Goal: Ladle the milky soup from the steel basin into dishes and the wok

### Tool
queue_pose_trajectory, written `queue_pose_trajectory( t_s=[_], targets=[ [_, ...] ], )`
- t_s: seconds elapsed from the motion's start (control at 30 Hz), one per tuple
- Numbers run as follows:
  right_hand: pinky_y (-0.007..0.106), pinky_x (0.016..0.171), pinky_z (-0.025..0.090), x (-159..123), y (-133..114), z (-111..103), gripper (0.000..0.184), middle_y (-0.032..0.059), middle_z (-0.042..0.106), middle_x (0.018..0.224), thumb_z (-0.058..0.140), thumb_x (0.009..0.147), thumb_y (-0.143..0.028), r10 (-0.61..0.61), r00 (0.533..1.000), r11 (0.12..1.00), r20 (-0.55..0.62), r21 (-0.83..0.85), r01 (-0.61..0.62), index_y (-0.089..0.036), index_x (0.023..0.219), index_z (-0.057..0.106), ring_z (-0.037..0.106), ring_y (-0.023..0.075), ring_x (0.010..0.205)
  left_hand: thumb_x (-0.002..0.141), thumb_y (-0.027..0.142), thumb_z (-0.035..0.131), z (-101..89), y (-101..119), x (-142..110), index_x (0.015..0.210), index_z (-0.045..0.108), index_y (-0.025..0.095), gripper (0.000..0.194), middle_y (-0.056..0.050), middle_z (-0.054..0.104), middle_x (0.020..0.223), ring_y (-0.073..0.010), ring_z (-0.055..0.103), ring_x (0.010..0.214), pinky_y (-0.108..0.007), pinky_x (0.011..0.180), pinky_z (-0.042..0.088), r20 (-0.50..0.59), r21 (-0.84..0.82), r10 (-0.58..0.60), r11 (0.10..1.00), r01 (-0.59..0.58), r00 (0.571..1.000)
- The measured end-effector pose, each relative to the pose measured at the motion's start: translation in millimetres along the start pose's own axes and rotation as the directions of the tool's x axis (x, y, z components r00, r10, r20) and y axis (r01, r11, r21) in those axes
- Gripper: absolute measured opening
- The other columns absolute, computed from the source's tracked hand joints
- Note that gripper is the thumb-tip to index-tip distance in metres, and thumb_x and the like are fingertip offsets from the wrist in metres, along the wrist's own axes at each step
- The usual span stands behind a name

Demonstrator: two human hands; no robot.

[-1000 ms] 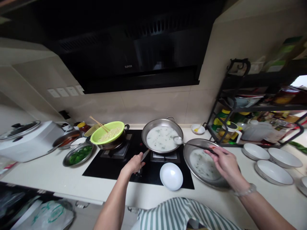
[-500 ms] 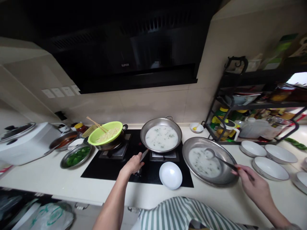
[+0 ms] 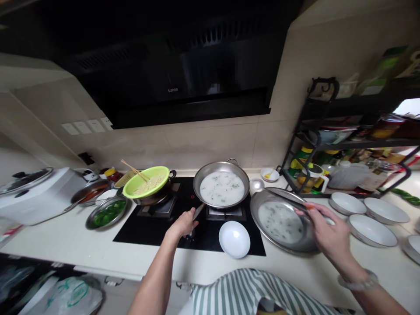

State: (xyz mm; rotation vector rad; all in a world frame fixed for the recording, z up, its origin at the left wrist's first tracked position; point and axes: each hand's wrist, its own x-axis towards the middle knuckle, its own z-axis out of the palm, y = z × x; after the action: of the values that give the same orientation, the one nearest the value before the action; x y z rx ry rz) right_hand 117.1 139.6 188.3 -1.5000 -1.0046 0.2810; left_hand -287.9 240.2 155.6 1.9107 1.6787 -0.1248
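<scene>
My left hand (image 3: 184, 224) is closed around the handle of a steel frying pan (image 3: 197, 186) on the right burner. White soup with green flecks (image 3: 222, 188) fills the pan. My right hand (image 3: 328, 234) grips a dark-handled ladle (image 3: 257, 185), its bowl raised between the pan and a wide steel basin (image 3: 308, 243). The same kind of white soup lies in that basin, on the counter to the right. Whether the ladle's bowl holds liquid I cannot tell. A small white bowl (image 3: 234, 239) sits on the stove's front edge, between my hands.
A lime-green colander (image 3: 129, 192) with noodles and chopsticks rests over a pot on the left burner. Greens lie in a steel dish (image 3: 124, 214) farther left. White bowls (image 3: 372, 229) and a black spice rack (image 3: 344, 144) stand at the right. The range hood (image 3: 187, 105) hangs above.
My right hand has lifted the ladle out of the basin's soup and moved it up and left towards the pan. My left hand stays on the pan handle.
</scene>
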Motion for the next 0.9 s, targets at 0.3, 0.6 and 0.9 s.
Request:
queue_pose_trajectory(
  t_s=[0.3, 0.6, 0.9],
  targets=[
    [0.032, 0.066, 0.054, -8, -18, 86, 0.023, 0.0044, 0.070, 0.076, 0.058, 0.075, -0.042, 0.007, 0.924, 0.977, 0.383, 0.196, -0.089, -0.022, 0.081, 0.066, 0.069, 0.0219, 0.070, 0.085, 0.028, 0.045, 0.7, 0, 0, 0.123, 0.038, 0.017, 0.040, -0.005, 0.058, 0.087, -0.0125, 0.060, 0.052, -0.020, 0.039, 0.044, 0.018, -0.007, 0.010, 1.000, -0.010, 1.000],
    [0.031, 0.067, 0.054, -12, 1, 116, 0.024, 0.0035, 0.067, 0.077, 0.066, 0.070, -0.043, 0.064, 0.882, 0.930, 0.467, 0.293, -0.222, -0.021, 0.077, 0.069, 0.069, 0.0209, 0.068, 0.085, 0.028, 0.045, -0.7, 2, -1, 0.124, 0.039, 0.016, 0.041, -0.006, 0.059, 0.087, -0.0137, 0.061, 0.052, -0.022, 0.039, 0.045, 0.011, -0.017, 0.005, 1.000, -0.005, 1.000],
    [0.035, 0.070, 0.059, -3, 5, 117, 0.019, 0.0045, 0.067, 0.080, 0.068, 0.065, -0.038, 0.265, 0.926, 0.840, 0.270, 0.408, -0.359, -0.020, 0.065, 0.064, 0.065, 0.0192, 0.073, 0.086, 0.028, 0.044, 1.5, -1, 1, 0.122, 0.040, 0.018, 0.037, -0.004, 0.059, 0.085, -0.0115, 0.060, 0.051, -0.020, 0.041, 0.044, 0.019, 0.006, -0.006, 1.000, 0.005, 1.000]
  ],
)
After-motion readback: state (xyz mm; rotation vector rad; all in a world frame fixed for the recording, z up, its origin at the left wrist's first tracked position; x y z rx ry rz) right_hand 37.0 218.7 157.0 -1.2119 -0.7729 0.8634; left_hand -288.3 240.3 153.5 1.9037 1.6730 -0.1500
